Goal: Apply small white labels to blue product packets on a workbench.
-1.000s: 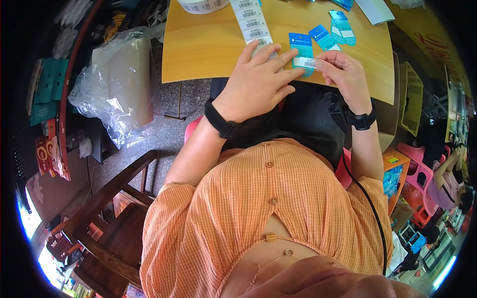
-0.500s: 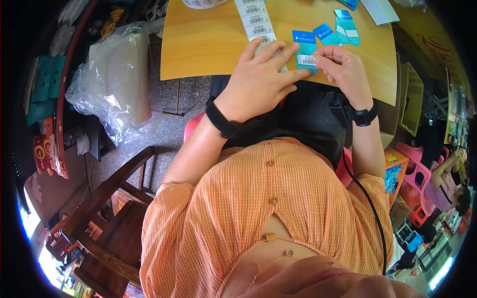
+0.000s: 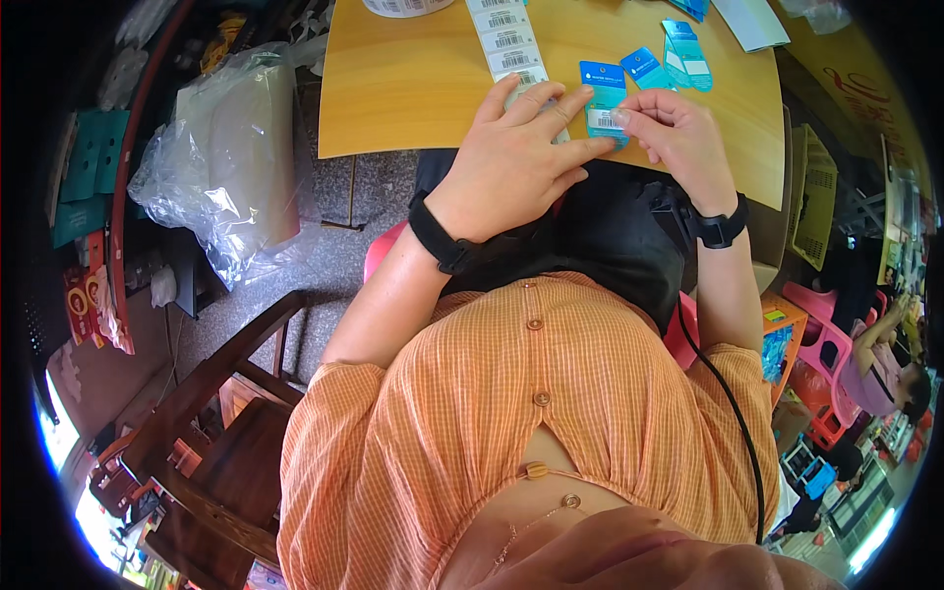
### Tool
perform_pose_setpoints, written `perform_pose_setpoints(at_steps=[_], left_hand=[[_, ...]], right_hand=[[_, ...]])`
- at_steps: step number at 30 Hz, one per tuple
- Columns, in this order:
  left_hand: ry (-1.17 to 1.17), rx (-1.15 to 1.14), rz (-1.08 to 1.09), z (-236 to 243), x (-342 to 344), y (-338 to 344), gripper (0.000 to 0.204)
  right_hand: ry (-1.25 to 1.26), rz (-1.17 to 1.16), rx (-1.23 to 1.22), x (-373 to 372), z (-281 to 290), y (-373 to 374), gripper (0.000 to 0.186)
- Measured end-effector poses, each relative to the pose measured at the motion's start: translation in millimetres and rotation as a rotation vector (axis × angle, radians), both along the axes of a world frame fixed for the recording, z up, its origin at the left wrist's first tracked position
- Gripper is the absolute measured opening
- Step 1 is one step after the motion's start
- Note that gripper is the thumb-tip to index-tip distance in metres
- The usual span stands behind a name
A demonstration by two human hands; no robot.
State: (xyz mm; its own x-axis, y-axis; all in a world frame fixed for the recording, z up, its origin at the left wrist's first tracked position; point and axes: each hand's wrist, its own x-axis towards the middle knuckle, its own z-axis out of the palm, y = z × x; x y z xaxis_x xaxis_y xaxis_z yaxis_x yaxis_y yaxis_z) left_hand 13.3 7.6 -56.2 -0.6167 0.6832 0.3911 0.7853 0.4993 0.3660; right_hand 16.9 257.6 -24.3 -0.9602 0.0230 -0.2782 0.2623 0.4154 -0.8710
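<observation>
A blue and teal hang tag lies near the table's front edge, between my two hands. My right hand pinches a small white barcode sticker by its right end, over the tag's lower part. Flat and with fingers spread, my left hand rests on the table; its fingertips touch the tag's left and lower edges. Under those fingers runs a strip of white barcode labels, its near end partly covered by the hand.
More blue and teal tags lie right of the strip on the wooden table. A label roll and a white folded card sit farther back. Left stand a plastic-wrapped bundle and a wooden chair. Another person sits far right.
Almost nothing differs. My right hand, with the sticker, has shifted very slightly left over the tag; my left hand keeps its place.
</observation>
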Motion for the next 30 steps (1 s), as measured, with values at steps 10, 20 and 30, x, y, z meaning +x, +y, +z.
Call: perform_pose_setpoints(at_steps=[10,20,30], left_hand=[[-0.012,-0.01,0.056,1.8,1.0,3.2,0.057],[0.014,-0.023,0.071,2.2,1.4,4.8,0.058],[0.026,-0.003,0.034,-2.3,-0.8,2.9,0.059]], right_hand=[[0.076,0.035,0.097,-0.3,-2.5,-3.2,0.018],[0.36,0.079,0.705,14.8,1.0,0.9,0.024],[0.718,0.276,0.168,87.6,126.7,-25.4,0.022]])
